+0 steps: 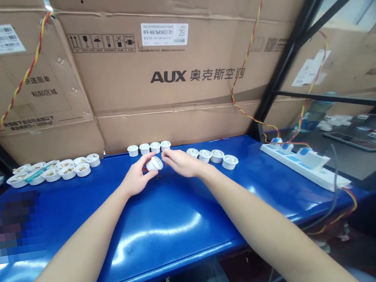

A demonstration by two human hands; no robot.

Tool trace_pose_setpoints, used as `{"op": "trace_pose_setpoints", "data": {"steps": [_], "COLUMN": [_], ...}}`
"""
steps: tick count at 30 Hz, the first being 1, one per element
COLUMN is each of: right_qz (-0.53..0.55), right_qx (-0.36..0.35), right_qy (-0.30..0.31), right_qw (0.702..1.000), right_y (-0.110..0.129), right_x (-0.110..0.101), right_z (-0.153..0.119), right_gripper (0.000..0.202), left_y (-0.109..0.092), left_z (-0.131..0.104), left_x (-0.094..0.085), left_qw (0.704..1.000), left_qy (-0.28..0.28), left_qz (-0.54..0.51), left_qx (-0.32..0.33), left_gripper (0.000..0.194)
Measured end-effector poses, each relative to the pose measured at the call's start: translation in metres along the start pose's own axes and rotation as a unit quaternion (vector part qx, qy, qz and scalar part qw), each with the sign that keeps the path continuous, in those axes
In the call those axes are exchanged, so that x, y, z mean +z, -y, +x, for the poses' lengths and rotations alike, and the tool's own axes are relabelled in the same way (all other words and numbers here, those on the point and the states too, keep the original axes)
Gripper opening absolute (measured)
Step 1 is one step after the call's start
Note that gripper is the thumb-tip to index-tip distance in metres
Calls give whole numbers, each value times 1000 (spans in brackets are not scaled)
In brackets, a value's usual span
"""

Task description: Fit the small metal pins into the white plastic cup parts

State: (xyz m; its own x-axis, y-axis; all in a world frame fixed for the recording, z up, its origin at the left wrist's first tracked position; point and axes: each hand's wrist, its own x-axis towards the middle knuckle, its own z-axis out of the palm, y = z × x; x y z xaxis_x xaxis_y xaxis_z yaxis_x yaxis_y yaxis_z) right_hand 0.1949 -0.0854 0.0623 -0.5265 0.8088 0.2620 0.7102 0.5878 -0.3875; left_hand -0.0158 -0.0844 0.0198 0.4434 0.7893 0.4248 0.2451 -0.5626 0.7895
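Note:
My left hand (137, 176) is closed around a small round white cup (154, 164), gripping its sides between thumb and fingers. The cup is tilted, and its top with dark markings faces right. Just to the right of it, my right hand (180, 162) has its fingers bunched in a pinch. Whatever those fingertips hold, if anything, is too small to make out. Behind both hands a short row of similar white cups (133, 151) stands near the cardboard. More white cups (229, 161) run in a slanting line beyond my right hand.
At the left of the blue tabletop (143, 223), several white cups (51, 174) with brownish contents stand in two rows, a teal tool (36, 175) lying across them. A white power strip (301, 166) with cords sits at the right edge. Large cardboard boxes (168, 101) wall off the back.

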Motion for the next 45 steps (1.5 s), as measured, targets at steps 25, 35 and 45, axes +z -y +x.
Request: {"op": "trace_pose_setpoints", "data": {"steps": [25,35,45], "right_qz": [-79,-84,82], "right_qx": [-6,-11,-5], "right_qy": [67,53,-50], "right_qw": [995,995,995], "right_y": [4,4,3], "right_x": [-2,-6,5], "right_z": [-3,-3,1], "right_gripper": [21,20,23], "left_y": [-9,-6,-6], "left_z": [-1,-2,0], "left_x": [-1,1,0], "left_qw": [989,989,1000], "left_qy": [19,20,-11], "left_qz": [140,134,-10], "left_qx": [42,55,5], "left_gripper": [51,51,60]}}
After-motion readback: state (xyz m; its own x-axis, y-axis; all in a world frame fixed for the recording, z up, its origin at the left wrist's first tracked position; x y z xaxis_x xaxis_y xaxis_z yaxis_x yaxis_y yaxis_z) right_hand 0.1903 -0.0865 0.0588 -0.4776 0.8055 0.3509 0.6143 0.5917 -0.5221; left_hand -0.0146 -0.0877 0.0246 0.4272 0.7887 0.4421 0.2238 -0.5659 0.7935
